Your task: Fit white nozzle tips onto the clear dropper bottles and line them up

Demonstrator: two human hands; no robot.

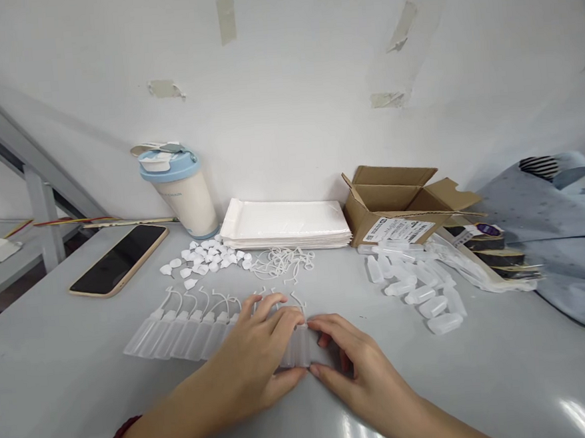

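Note:
A row of small translucent squeeze bottles [195, 336], with white necks and thin looped cords at their tops, lies side by side on the grey table. My left hand [262, 354] reaches over the right part of the row, its fingers near the bottle tops and its thumb at the bottom ends, covering several bottles. Beside it, my right hand [360, 361] is curled, with its index finger and thumb at the top and bottom corners of the end bottle [300, 345]. Both hands grip around this bottle. Behind the row lie white caps [209, 255] and a heap of white cords [283, 263].
Loose translucent bottles [420, 293] lie to the right, before an open cardboard box [396, 205]. White padded envelopes [286, 226] are stacked by the wall. A blue-lidded cup [183, 193] and a phone [120, 261] stand and lie at left. Grey-blue fabric [564, 233] is at far right.

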